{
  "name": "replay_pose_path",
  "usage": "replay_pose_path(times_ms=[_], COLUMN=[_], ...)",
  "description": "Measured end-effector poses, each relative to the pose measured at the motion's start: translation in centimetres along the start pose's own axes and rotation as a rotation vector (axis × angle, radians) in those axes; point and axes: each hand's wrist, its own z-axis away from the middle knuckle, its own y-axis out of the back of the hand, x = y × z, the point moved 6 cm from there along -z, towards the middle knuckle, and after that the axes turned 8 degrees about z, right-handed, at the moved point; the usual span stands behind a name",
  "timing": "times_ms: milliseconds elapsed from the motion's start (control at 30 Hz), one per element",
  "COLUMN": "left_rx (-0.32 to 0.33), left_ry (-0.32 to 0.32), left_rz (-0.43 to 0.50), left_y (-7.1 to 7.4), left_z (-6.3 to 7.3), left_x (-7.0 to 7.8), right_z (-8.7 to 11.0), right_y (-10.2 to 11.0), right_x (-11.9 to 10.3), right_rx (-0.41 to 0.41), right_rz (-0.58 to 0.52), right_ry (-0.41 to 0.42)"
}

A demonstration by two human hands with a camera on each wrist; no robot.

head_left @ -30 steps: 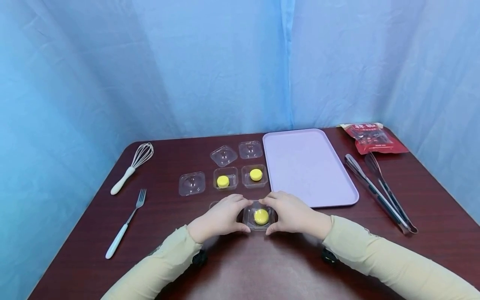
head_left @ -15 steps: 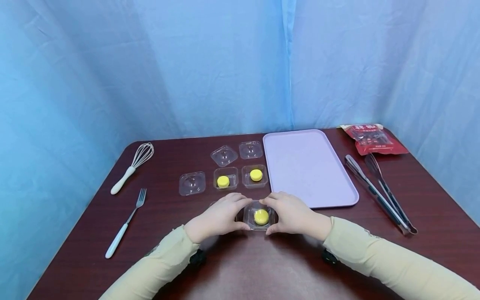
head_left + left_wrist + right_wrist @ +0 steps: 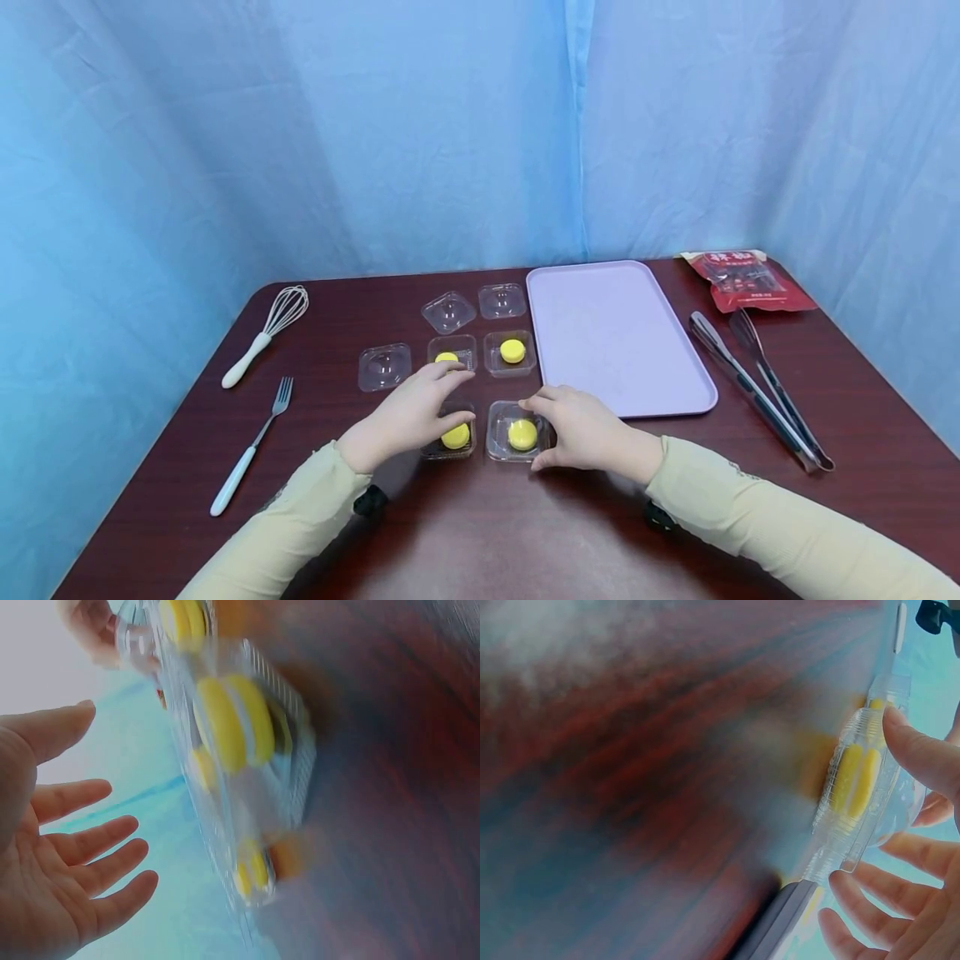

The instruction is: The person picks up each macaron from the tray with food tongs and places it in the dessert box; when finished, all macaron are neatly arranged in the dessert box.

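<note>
Lidded clear plastic box (image 3: 501, 426), one: front right of a two-by-two group, standing on the dark red-brown table (image 3: 480, 542). Plan near square, with no marked long axis. Domed lid (image 3: 905, 808) on top; whether every edge is seated, cannot tell. Contents: one yellow macaron (image 3: 522, 434).

Right hand (image 3: 581, 429): the nearer, in contact at the box's right side; thumb at the near edge, forefinger at the far edge, gripping between them. Box lies directly left of its palm.

Left hand (image 3: 408, 417): apart from the lidded box, farther left; fingers spread and slightly bent, holding nothing, above and partly hiding the neighbouring box.

Containers, further:
– Front-left box (image 3: 450, 455), just beside the lidded one: one macaron (image 3: 455, 437); no dome over it in the left wrist view.
– Rear-left box (image 3: 452, 337): uncovered; one macaron (image 3: 447, 357), partly behind the left hand.
– Rear-right box (image 3: 510, 371): uncovered; one macaron (image 3: 513, 351), near the tray's left edge.

Loose domed covers, three: left cover (image 3: 385, 367), left of the rear-left box; middle cover (image 3: 448, 312) and right cover (image 3: 502, 301), behind the rear pair.

Lilac tray (image 3: 615, 333): right of the group, nothing on it.
</note>
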Motion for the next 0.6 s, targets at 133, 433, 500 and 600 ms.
replay_pose_path(times_ms=[133,433,500,600], left_rx=[0.033,0.103,0.121,0.131], left_ry=[0.013,0.066,0.088,0.141], left_rz=[-0.022,-0.052,-0.055,-0.058], left_y=[0.7,1.7,1.9,2.1], left_z=[0.2,1.2,1.5,1.9], left_x=[-0.8,-3.8,-4.7,-6.2], right_z=[0.0,0.0,0.0,0.0], right_y=[-0.1,-0.3,-0.4,-0.4], right_x=[0.0,0.1,0.1,0.1], right_rx=[0.007,0.007,0.005,0.0], right_rz=[-0.001,-0.014,-0.017,-0.018], right_ry=[0.0,0.002,0.001,0.0])
